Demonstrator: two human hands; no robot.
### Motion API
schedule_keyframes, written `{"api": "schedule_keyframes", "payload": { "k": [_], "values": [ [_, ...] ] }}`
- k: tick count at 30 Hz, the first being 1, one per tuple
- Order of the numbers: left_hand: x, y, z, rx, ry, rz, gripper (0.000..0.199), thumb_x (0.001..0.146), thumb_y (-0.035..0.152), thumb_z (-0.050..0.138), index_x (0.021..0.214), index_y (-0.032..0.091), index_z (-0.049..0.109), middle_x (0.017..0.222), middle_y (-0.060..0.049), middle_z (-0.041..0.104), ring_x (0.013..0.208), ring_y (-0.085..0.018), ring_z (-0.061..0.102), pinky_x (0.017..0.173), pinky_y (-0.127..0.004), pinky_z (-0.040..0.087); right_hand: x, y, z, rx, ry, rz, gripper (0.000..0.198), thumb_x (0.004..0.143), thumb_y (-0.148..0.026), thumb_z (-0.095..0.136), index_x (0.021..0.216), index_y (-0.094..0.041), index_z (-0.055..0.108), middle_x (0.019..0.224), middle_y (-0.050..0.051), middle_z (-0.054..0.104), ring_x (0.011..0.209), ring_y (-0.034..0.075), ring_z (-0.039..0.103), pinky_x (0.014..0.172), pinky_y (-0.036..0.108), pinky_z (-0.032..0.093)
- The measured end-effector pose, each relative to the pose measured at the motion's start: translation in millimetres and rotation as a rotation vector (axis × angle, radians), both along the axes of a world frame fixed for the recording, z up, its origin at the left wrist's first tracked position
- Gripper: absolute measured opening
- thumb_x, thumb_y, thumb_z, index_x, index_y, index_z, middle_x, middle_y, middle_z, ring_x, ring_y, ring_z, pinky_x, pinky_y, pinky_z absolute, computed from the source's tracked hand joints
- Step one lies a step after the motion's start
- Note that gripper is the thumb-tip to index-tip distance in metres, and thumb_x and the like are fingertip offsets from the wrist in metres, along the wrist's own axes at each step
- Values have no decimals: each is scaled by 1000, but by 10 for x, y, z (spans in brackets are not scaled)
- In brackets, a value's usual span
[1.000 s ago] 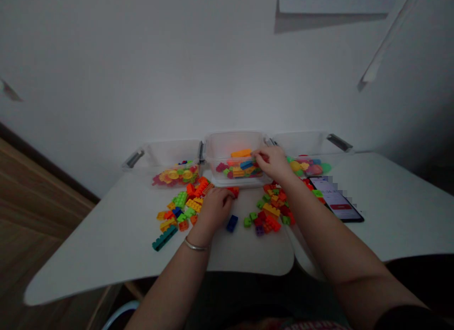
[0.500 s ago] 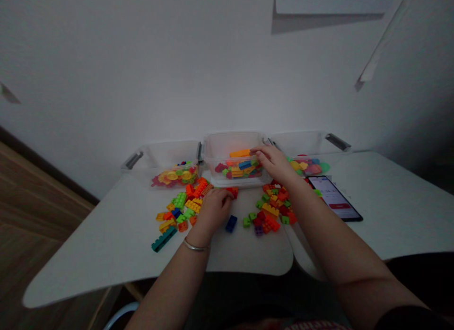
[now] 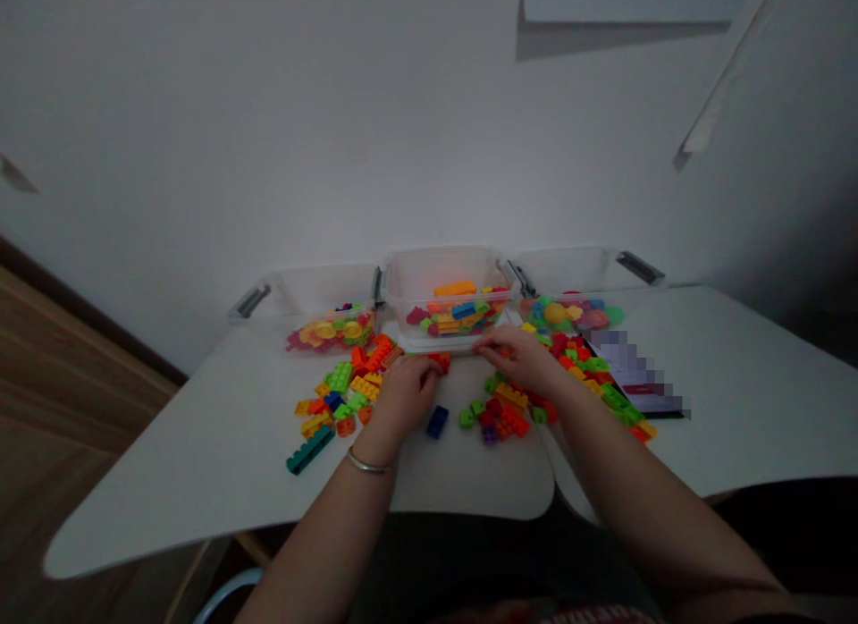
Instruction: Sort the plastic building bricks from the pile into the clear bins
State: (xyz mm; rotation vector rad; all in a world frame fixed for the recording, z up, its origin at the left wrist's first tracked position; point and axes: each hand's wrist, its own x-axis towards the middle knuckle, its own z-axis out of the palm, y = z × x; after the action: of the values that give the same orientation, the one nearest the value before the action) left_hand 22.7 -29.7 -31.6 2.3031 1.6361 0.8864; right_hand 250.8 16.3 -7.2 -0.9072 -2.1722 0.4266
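My left hand (image 3: pixel 407 393) rests low over the table, fingers curled and partly hidden. A red brick (image 3: pixel 441 363) lies right at its fingertips; whether they grip it I cannot make out. Over the right-hand pile of toy bricks (image 3: pixel 509 409) is my right hand (image 3: pixel 519 356), its fingers reaching left and loosely apart, with nothing seen in them. Just behind both hands stands the middle clear plastic box (image 3: pixel 456 299), part filled with bricks, a long orange brick (image 3: pixel 456 289) on top. Between the piles lies a dark blue brick (image 3: pixel 438 422).
Left of my left hand spreads another pile of bricks (image 3: pixel 340 376), with a teal long brick (image 3: pixel 309 450) in front. Clear boxes of colourful pieces stand at left (image 3: pixel 322 291) and right (image 3: pixel 569 268). A phone (image 3: pixel 634 374) lies beside bricks on the right. The wall rises behind.
My right hand has drawn back from the rim of the middle box, down and toward me, over the right pile. My left hand has stayed in place.
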Motion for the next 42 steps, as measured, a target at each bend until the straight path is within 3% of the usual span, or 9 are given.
{"api": "schedule_keyframes", "payload": {
  "k": [6,12,17,26,32,36,42],
  "values": [
    [-4,0,-1,1,11,-3,20,85,14,52,86,18,72,90,-6,74,89,-24,63,86,-41,49,126,-21,-205,-47,-245,37,22,82,-15,59,93,-23,75,91,5,75,92,22,65,86,38,50],
    [-2,9,1,4,8,3,19,84,13,53,85,18,72,88,-6,74,89,-24,63,86,-40,50,272,-12,-194,-25,-357,19,46,66,2,50,97,-22,75,99,5,75,102,24,63,98,42,47],
    [2,-4,9,12,10,1,20,84,13,53,85,19,71,88,-6,74,88,-23,63,85,-39,50,398,4,-210,-46,-371,-26,43,68,-2,56,101,-23,74,107,6,73,105,25,62,98,42,48],
    [0,7,9,5,9,1,19,84,14,53,85,19,72,89,-6,74,89,-24,64,85,-40,50,342,39,-288,-28,-378,-101,24,79,-21,68,103,-22,74,102,9,74,103,28,63,95,43,49],
    [4,-2,25,10,6,2,19,84,13,54,85,19,72,88,-6,74,89,-24,64,85,-39,51,274,1,-271,15,-397,-125,24,79,-17,66,101,-23,75,98,8,74,97,27,63,89,41,50],
    [5,-7,33,-4,12,-2,19,85,13,53,85,19,71,89,-6,74,89,-24,64,86,-40,50,230,-22,-263,-15,-296,-162,28,79,-15,62,105,-21,72,101,9,73,99,26,63,90,42,49],
    [-3,-3,16,-16,-3,-4,20,84,12,52,85,19,71,90,-6,74,90,-24,63,87,-40,49,179,18,-190,59,98,-188,23,83,-20,52,99,-21,68,91,7,68,85,22,62,77,36,51]
  ]
}}
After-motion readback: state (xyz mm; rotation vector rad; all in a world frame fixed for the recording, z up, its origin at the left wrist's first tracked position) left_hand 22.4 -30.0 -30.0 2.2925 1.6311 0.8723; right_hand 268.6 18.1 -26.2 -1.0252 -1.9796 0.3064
